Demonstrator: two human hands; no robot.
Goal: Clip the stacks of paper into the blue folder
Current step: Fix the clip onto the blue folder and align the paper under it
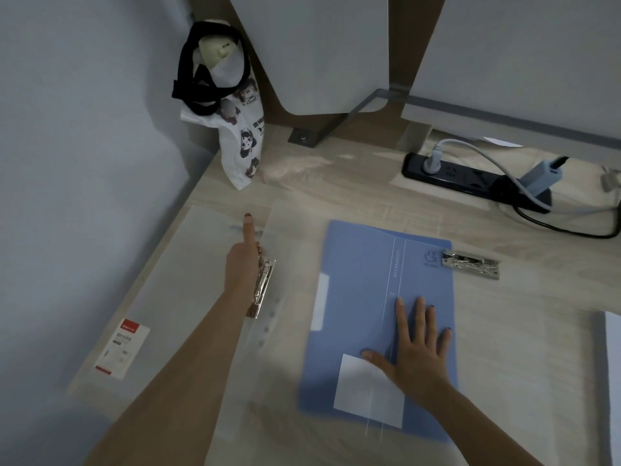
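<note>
The blue folder [379,317] is lying closed and flat on the wooden tabletop [353,193], roughly in the middle, with a white label [368,391] near its close end. The right hand [415,351] is pressed flat on the folder's cover, fingers spread wide, not gripping anything. A metal clip [470,264] sticks out past the folder's far right corner, lying on the tabletop.

The left hand [243,264] is out over to the left, index finger pointing straight away and the other fingers curled in against a second metal clip [262,287]. Looks like it's touching or pinning that clip, but I honestly can't tell if it's actually gripping it. That clip sits on a see-through plastic sleeve [188,280] spread flat on the left part of the tabletop, and there's a small product card [122,351] with a red stripe lying near the sleeve's close corner.

A stack of paper [611,381] is just peeking in at the right edge, well apart from the folder. Farther back there's a black power strip [470,179] with a couple of plugs and cables in it, and a white printed bag [238,139] with black straps standing in the corner by the wall.
</note>
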